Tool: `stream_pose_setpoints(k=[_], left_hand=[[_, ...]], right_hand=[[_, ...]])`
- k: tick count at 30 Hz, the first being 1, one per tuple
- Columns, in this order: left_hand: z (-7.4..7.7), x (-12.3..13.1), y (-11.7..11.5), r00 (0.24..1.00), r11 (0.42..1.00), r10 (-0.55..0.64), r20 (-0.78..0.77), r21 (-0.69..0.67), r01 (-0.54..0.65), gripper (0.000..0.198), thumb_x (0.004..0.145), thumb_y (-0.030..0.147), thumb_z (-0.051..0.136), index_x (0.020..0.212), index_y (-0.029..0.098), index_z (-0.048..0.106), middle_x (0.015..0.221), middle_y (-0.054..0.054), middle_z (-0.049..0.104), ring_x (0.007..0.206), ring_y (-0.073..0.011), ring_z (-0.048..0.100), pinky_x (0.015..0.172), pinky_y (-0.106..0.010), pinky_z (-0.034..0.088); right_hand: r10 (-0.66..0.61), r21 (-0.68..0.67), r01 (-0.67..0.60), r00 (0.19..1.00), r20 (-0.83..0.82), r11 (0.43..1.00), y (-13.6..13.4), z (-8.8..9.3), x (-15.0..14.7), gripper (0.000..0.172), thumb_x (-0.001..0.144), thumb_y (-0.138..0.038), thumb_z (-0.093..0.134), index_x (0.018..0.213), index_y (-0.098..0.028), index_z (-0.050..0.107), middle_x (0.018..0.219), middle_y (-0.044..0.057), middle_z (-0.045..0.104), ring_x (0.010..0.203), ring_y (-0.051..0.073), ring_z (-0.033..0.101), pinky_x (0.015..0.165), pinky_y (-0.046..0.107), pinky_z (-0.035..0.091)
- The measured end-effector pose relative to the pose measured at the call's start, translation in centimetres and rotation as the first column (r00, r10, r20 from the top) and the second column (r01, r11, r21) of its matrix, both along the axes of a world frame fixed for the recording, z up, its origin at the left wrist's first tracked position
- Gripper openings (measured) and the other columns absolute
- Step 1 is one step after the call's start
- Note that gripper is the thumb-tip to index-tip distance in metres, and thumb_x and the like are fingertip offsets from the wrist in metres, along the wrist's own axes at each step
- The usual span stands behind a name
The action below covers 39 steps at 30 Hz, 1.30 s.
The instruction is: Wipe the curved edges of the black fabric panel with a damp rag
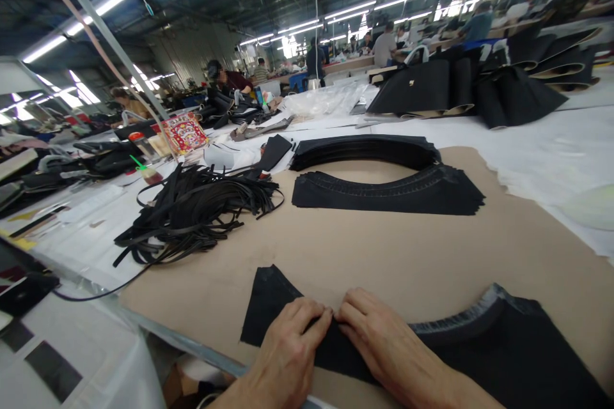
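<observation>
Worktop (527, 140): long, white-covered. A brown card sheet (384, 249) lies over its near edge.

On the sheet's far side, 2 stacks of curved black pieces (384, 188). At its left edge, a loose bundle of black straps (192, 217).

At the worktop's near edge, 1 curved black piece (518, 351) lies flat on the sheet, under both hands.

Left hand (288, 358) and right hand (384, 339) are palm down, fingertips meeting on the piece's inner curved edge. Grip is apart on both: fingers lie flat and press, closed round nothing.

Step in hand, as I judge it: flattening or aligning that inner edge. A next move would call for even downward pressure along the curve without shifting the piece on the sheet.
</observation>
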<state>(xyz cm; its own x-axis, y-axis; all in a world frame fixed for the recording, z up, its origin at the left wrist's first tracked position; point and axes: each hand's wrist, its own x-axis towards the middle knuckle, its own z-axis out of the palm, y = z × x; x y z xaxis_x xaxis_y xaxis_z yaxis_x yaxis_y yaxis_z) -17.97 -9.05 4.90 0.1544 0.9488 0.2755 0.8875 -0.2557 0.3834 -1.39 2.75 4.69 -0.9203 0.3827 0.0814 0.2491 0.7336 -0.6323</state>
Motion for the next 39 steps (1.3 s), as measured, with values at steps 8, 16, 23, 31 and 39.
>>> stream_pose_setpoints(k=[8, 16, 23, 31, 39], left_hand=[[0.3, -0.1, -0.4, 0.996, 0.999, -0.013, -0.089, 0.037, 0.017, 0.044, 0.090, 0.006, 0.037, 0.128, 0.015, 0.057, 0.115, -0.012, 0.062, 0.110, -0.0227, 0.056, 0.094, -0.039, 0.053], [-0.2, 0.0, -0.4, 0.993, 1.000, 0.011, -0.120, 0.022, -0.008, 0.046, 0.089, 0.005, 0.039, 0.128, 0.020, 0.058, 0.115, -0.011, 0.060, 0.111, -0.0228, 0.054, 0.092, -0.039, 0.053], [0.0, 0.2, -0.6, 0.987, 0.994, 0.057, -0.149, 0.103, -0.042, 0.050, 0.085, 0.000, 0.038, 0.123, 0.023, 0.061, 0.125, -0.010, 0.057, 0.117, -0.0246, 0.051, 0.095, -0.041, 0.049], [0.5, 2.2, 0.4, 0.999, 0.999, -0.033, 0.007, 0.029, 0.033, 0.044, 0.087, 0.005, 0.039, 0.126, 0.017, 0.056, 0.112, -0.010, 0.063, 0.102, -0.0219, 0.057, 0.090, -0.037, 0.050], [-0.3, 2.4, 0.2, 0.984, 0.981, -0.111, -0.142, 0.141, 0.131, 0.040, 0.089, 0.011, 0.041, 0.128, 0.009, 0.052, 0.111, -0.012, 0.067, 0.102, -0.0239, 0.059, 0.089, -0.037, 0.050]], right_hand=[[0.022, 0.046, -0.023, 0.999, 0.028, 0.999, 0.2, 0.2, 1.1, 0.021, 0.094, -0.005, 0.043, 0.094, -0.016, 0.061, 0.099, 0.007, 0.057, 0.091, 0.021, 0.054, 0.082, 0.037, 0.047], [-0.003, 0.010, 0.002, 0.999, 0.051, 1.000, 1.0, 0.7, 2.6, 0.016, 0.092, -0.008, 0.048, 0.092, -0.019, 0.060, 0.097, 0.005, 0.058, 0.089, 0.020, 0.054, 0.081, 0.035, 0.045], [0.015, -0.019, -0.014, 0.998, 0.062, 1.000, 1.7, 1.6, 3.5, 0.013, 0.093, -0.011, 0.050, 0.088, -0.020, 0.058, 0.094, 0.003, 0.058, 0.088, 0.018, 0.055, 0.079, 0.031, 0.044], [0.097, 0.217, -0.115, 0.991, 0.090, 0.969, 1.3, 0.5, 3.9, 0.018, 0.096, -0.009, 0.044, 0.091, -0.019, 0.058, 0.093, 0.004, 0.058, 0.086, 0.020, 0.052, 0.078, 0.036, 0.042], [0.106, 0.264, -0.111, 0.994, 0.033, 0.958, 0.7, -0.8, 4.1, 0.023, 0.087, 0.000, 0.048, 0.095, -0.019, 0.058, 0.095, 0.006, 0.058, 0.085, 0.022, 0.052, 0.079, 0.038, 0.043]])
